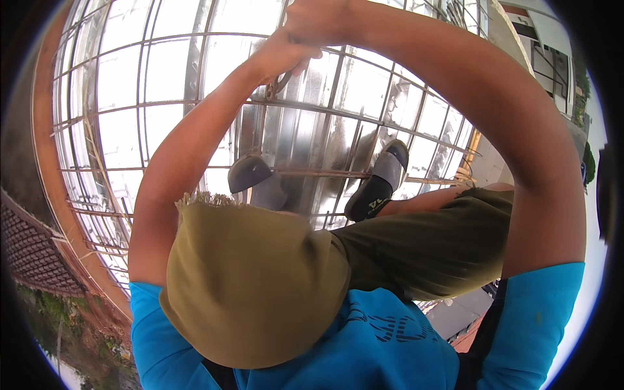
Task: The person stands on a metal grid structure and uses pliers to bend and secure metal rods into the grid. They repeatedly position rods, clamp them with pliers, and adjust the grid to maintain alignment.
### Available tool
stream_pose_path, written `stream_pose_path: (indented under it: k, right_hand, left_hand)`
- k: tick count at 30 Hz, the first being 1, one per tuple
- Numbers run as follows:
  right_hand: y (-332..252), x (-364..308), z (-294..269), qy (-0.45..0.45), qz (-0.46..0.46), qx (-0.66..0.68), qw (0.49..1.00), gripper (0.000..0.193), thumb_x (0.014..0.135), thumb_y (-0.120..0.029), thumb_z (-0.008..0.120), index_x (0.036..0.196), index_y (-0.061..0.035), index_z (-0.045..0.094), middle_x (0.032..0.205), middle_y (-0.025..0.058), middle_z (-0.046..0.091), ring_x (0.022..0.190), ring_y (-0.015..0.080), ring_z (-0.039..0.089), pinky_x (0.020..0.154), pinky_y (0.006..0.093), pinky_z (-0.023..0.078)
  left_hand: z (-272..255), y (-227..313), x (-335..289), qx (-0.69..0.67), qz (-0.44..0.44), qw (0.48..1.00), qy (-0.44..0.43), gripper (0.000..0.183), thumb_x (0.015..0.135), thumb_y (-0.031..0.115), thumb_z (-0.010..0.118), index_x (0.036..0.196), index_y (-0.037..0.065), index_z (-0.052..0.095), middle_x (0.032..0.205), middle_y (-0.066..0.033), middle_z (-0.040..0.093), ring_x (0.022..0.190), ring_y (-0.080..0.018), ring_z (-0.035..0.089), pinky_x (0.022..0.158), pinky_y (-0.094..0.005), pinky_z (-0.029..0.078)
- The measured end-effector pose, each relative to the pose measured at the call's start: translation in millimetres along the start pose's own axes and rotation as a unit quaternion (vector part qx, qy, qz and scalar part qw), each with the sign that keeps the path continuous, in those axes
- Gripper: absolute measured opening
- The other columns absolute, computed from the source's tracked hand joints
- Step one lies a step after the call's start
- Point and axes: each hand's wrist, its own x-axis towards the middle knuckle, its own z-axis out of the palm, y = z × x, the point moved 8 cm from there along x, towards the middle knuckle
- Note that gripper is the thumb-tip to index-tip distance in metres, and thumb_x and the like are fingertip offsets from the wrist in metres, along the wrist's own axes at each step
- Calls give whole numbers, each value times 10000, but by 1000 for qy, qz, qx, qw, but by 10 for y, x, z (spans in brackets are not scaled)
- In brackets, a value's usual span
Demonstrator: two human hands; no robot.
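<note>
Both hands meet over the grid of steel bars at the top of the view. My left hand (286, 53) is closed, its fingers curled round a tool with a dark, curved metal end (278, 86). This end shows below the fingers, by a crossing of the steel bars (312, 107); its exact kind is partly hidden. My right hand (320, 21) is closed too, in a fist just above and against the left hand. Whatever it grips, if anything, is hidden.
Shiny ribbed metal sheeting (292, 140) lies under the bar grid. My feet in dark sandals (250, 172) stand within the grid. A brown edge board (44, 110) borders the left side, with a tiled roof (36, 244) beyond and below.
</note>
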Motion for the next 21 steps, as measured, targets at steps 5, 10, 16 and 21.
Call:
stream_pose_path:
  k: [5, 10, 16, 21]
  right_hand:
    - [14, -164, 75, -3, 37, 96, 995, 146, 830, -208, 744, 892, -125, 847, 919, 140, 816, 895, 308, 790, 729, 450, 603]
    - [-142, 74, 187, -192, -12, 77, 978, 166, 787, -203, 761, 893, -108, 846, 897, 165, 802, 870, 322, 780, 742, 442, 603]
    - [-161, -278, -367, 107, -53, -21, 993, 172, 876, -201, 706, 817, -71, 800, 811, 152, 787, 747, 310, 768, 694, 423, 598]
    - [-179, -216, -230, 43, -46, -25, 998, 173, 884, -217, 715, 847, -74, 805, 785, 133, 785, 740, 306, 766, 680, 408, 598]
  left_hand:
    - [298, 378, -414, 240, 39, 945, 217, 428, 908, 273, 829, 1153, -63, 726, 962, -147, 783, 876, -239, 732, 858, -385, 565]
    - [191, 34, -164, 141, 38, 985, 97, 447, 925, 323, 872, 1191, -12, 743, 993, -100, 775, 840, -199, 699, 766, -374, 562]
    - [147, 129, -187, 73, 67, 994, -48, 444, 915, 294, 887, 745, 137, 508, 670, 38, 430, 618, -104, 376, 576, -289, 325]
    - [221, 133, -192, -9, 6, 981, -191, 399, 938, 280, 865, 744, 163, 537, 614, 54, 385, 584, -85, 395, 564, -296, 330]
